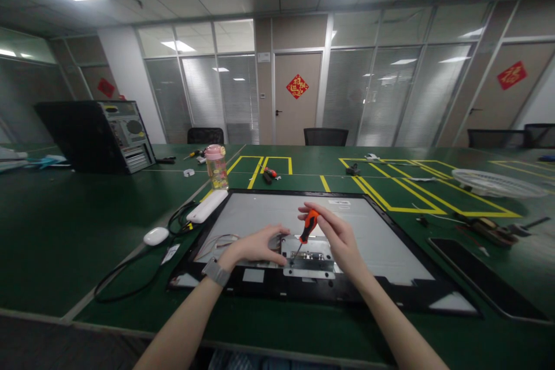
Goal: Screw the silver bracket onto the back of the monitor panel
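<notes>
A monitor (pixel 381 243) lies face down on the green table, its grey metal back up inside a black frame. Near its front edge sits a small metal bracket plate (pixel 310 260). My right hand (pixel 338 237) is closed round an orange-and-black screwdriver (pixel 307 230), whose tip points down onto the plate's left part. My left hand (pixel 260 245) rests beside the plate with fingers curled against its left edge, a grey watch on the wrist. Thin coloured wires (pixel 217 241) run across the metal back just left of that hand.
A white power strip (pixel 207 206), a white mouse-like device (pixel 155 236) and black cable (pixel 130 272) lie left of the monitor. Behind are a pink-lidded bottle (pixel 216 166), a desktop computer case (pixel 97 136), hand tools (pixel 269 173), a white fan grille (pixel 494 182) and a black panel (pixel 485 283).
</notes>
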`<state>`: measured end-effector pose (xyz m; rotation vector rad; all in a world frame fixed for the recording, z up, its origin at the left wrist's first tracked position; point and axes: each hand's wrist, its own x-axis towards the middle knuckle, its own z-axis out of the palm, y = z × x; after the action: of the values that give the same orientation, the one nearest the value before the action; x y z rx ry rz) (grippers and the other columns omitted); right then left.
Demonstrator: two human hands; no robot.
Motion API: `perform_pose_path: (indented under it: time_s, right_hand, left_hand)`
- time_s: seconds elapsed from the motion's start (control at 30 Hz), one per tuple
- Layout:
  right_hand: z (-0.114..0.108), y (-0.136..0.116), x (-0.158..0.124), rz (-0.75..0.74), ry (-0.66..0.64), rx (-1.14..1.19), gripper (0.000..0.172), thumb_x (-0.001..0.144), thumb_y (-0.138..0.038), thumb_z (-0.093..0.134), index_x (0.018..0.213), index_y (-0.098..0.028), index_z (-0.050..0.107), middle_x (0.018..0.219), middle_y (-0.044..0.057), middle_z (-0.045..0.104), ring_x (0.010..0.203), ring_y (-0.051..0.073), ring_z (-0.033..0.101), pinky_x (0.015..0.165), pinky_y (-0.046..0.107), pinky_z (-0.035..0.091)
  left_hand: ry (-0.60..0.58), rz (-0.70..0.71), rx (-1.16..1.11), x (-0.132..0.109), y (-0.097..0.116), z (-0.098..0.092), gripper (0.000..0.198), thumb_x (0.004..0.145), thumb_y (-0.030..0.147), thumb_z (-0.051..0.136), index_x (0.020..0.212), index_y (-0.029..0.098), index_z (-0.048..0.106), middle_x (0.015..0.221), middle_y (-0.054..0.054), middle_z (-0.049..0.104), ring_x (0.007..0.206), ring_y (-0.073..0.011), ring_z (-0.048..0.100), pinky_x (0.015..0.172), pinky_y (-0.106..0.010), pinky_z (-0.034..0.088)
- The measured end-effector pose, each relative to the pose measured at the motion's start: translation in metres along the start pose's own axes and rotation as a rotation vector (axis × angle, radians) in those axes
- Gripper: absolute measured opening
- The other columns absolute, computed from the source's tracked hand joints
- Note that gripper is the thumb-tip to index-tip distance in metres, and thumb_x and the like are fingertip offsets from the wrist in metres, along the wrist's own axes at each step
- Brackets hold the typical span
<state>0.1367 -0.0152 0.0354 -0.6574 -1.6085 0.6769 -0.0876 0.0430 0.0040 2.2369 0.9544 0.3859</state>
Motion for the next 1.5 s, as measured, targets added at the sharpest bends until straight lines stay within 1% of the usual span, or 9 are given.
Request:
perform_pose_path:
  time_s: [0.17, 0.37, 0.5, 0.63, 0.83, 1.0, 1.23, 1.4, 1.5]
  right_hand:
    - [0.0, 0.004, 0.001, -0.057, 0.067, -0.041, 0.016, 0.084, -0.033, 0.065, 0.095, -0.025, 0.072, 0.085, 0.005, 0.066, 0.082, 0.021, 0.062, 0.077, 0.035, 0.05]
    - [-0.002, 0.003, 0.002, 0.048, -0.023, 0.103, 0.029, 0.092, -0.039, 0.052, 0.11, -0.024, 0.069, 0.097, 0.007, 0.068, 0.09, 0.023, 0.065, 0.084, 0.04, 0.051]
    - [-0.001, 0.002, 0.003, 0.077, 0.008, 0.204, 0.015, 0.082, -0.034, 0.067, 0.093, -0.026, 0.073, 0.081, 0.002, 0.064, 0.072, 0.019, 0.065, 0.067, 0.033, 0.054]
    - [0.001, 0.006, 0.003, 0.087, -0.001, 0.308, 0.008, 0.074, -0.03, 0.075, 0.079, -0.024, 0.073, 0.083, 0.0, 0.058, 0.066, 0.015, 0.062, 0.058, 0.027, 0.053]
    - [0.002, 0.01, 0.001, 0.168, -0.092, 0.397, 0.021, 0.088, -0.037, 0.06, 0.105, -0.026, 0.067, 0.087, 0.004, 0.067, 0.079, 0.019, 0.065, 0.069, 0.033, 0.054]
    - [0.0, 0.012, 0.002, 0.15, -0.04, 0.359, 0.019, 0.086, -0.041, 0.061, 0.091, -0.025, 0.07, 0.1, 0.005, 0.067, 0.095, 0.022, 0.063, 0.086, 0.037, 0.049]
    - [0.002, 0.008, 0.003, 0.202, -0.083, 0.455, 0.023, 0.088, -0.038, 0.06, 0.107, -0.028, 0.068, 0.094, 0.004, 0.069, 0.086, 0.019, 0.065, 0.077, 0.032, 0.051]
    - [0.001, 0.012, 0.004, 0.183, -0.047, 0.444, 0.019, 0.085, -0.04, 0.063, 0.095, -0.026, 0.071, 0.104, 0.005, 0.067, 0.096, 0.022, 0.063, 0.088, 0.038, 0.048]
    - [-0.002, 0.014, 0.003, 0.173, -0.03, 0.38, 0.015, 0.081, -0.038, 0.068, 0.089, -0.026, 0.072, 0.102, 0.004, 0.066, 0.089, 0.02, 0.063, 0.083, 0.036, 0.051]
  left_hand:
    - [0.006, -0.004, 0.002, 0.001, -0.004, 0.002, 0.076, 0.065, 0.045, 0.079, 0.132, 0.027, 0.049, 0.135, -0.006, 0.05, 0.125, -0.0288, 0.044, 0.107, -0.039, 0.032]
    - [0.002, -0.001, 0.007, 0.002, -0.008, 0.002, 0.075, 0.066, 0.045, 0.078, 0.132, 0.026, 0.049, 0.134, -0.008, 0.05, 0.124, -0.0283, 0.045, 0.106, -0.038, 0.034]
    - [0.001, 0.001, 0.013, 0.002, -0.011, 0.002, 0.077, 0.065, 0.046, 0.078, 0.133, 0.026, 0.047, 0.135, -0.007, 0.049, 0.125, -0.0281, 0.044, 0.107, -0.038, 0.033]
    - [0.006, 0.005, 0.017, 0.003, -0.012, 0.003, 0.078, 0.066, 0.048, 0.078, 0.134, 0.025, 0.047, 0.136, -0.007, 0.048, 0.126, -0.0279, 0.043, 0.108, -0.037, 0.032]
    - [0.006, 0.009, 0.006, 0.002, -0.008, 0.002, 0.076, 0.064, 0.048, 0.078, 0.132, 0.027, 0.049, 0.135, -0.007, 0.049, 0.124, -0.028, 0.046, 0.106, -0.037, 0.034]
    - [0.005, -0.002, 0.005, 0.001, -0.005, 0.002, 0.074, 0.066, 0.047, 0.078, 0.131, 0.027, 0.049, 0.134, -0.007, 0.05, 0.124, -0.0282, 0.046, 0.106, -0.038, 0.034]
    - [0.008, -0.017, 0.0, 0.0, 0.001, 0.001, 0.072, 0.065, 0.044, 0.078, 0.129, 0.028, 0.051, 0.133, -0.006, 0.051, 0.122, -0.0283, 0.047, 0.104, -0.039, 0.036]
    - [0.016, -0.006, -0.008, -0.001, 0.002, 0.001, 0.072, 0.066, 0.043, 0.078, 0.13, 0.027, 0.051, 0.13, -0.006, 0.052, 0.12, -0.0273, 0.049, 0.103, -0.037, 0.037]
    - [0.01, -0.027, -0.003, -0.001, 0.001, 0.001, 0.076, 0.065, 0.045, 0.078, 0.132, 0.026, 0.049, 0.133, -0.006, 0.05, 0.123, -0.0283, 0.046, 0.106, -0.037, 0.035]
